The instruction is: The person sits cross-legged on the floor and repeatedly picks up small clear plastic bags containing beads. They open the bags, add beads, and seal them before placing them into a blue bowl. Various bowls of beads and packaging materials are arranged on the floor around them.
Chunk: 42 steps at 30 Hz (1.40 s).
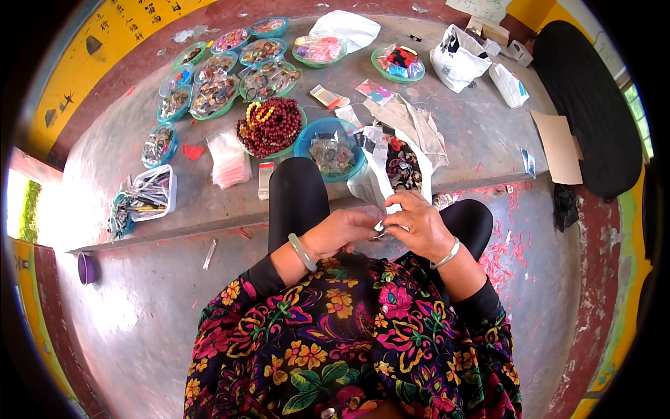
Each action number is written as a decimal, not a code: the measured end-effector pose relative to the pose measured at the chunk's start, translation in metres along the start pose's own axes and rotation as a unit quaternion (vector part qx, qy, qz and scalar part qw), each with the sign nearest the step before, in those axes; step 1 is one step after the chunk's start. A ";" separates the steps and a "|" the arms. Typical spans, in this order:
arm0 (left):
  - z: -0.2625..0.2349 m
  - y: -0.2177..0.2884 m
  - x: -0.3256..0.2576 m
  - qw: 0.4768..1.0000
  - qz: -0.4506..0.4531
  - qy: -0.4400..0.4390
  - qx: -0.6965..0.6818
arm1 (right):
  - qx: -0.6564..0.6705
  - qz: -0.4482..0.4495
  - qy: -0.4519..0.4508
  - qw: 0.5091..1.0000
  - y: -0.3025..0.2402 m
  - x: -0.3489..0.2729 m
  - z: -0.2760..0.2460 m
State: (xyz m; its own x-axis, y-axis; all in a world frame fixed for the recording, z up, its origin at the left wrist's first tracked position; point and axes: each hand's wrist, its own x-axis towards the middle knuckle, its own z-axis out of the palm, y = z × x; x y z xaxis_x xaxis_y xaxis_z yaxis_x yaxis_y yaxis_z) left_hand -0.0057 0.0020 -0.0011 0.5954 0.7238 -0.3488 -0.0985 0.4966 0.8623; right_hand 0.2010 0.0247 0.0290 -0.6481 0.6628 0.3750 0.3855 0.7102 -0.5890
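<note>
My left hand [340, 233] and my right hand [422, 229] meet above my lap, fingers pinched close together. Between them is something small with whitish and shiny bits, too small to make out. Just beyond the right hand stands a white plastic bag [377, 173], its mouth open, with many small dark and metallic trinkets [403, 170] inside. Left of that bag, a blue basket [301, 147] holds small clear packets [331, 152]. A green basket heaped with dark red bead strings [269, 130] sits farther left, near my left knee.
Clear plastic sleeves [229, 159] and a white basket of pens [154, 188] lie to the left on the concrete ledge [474, 140]. Several baskets of packets stand farther back. Cardboard [556, 148] and a black padded object [585, 105] are at right; red scraps litter the floor.
</note>
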 end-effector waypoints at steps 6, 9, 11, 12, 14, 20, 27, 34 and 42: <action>-0.008 -0.010 0.005 1.000 -0.004 0.014 -0.024 | 0.026 -0.013 -0.003 1.000 0.005 0.002 0.004; -0.010 -0.015 0.007 0.995 0.022 0.051 -0.087 | 0.080 0.046 0.004 0.996 0.008 0.000 0.001; -0.011 -0.015 0.007 0.993 0.029 0.050 -0.103 | 0.112 0.097 0.016 0.989 0.007 0.000 -0.001; -0.012 -0.015 0.006 0.992 0.032 0.050 -0.111 | 0.110 0.108 0.017 0.988 0.007 -0.001 -0.001; -0.011 -0.015 0.006 0.991 0.034 0.051 -0.122 | 0.105 0.129 0.019 0.986 0.009 -0.004 0.000; -0.008 -0.009 0.001 0.990 0.021 0.037 -0.133 | 0.141 0.108 -0.008 0.984 0.017 -0.005 0.000; -0.019 -0.026 0.007 0.993 0.011 0.016 -0.116 | 0.142 0.120 -0.043 0.982 0.013 -0.001 -0.006; -0.014 -0.022 0.005 0.993 0.023 0.014 -0.116 | 0.172 0.154 -0.044 0.972 0.012 -0.003 -0.005; -0.012 -0.017 0.003 0.994 0.019 0.029 -0.108 | 0.131 0.103 -0.077 0.983 0.009 0.003 -0.016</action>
State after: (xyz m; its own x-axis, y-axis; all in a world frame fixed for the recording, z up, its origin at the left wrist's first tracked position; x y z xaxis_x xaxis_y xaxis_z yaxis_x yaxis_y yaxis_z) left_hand -0.0117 0.0015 -0.0217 0.5412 0.7672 -0.3443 -0.2924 0.5555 0.7784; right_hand 0.2129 0.0368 0.0363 -0.6744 0.7273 0.1274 0.3493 0.4663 -0.8128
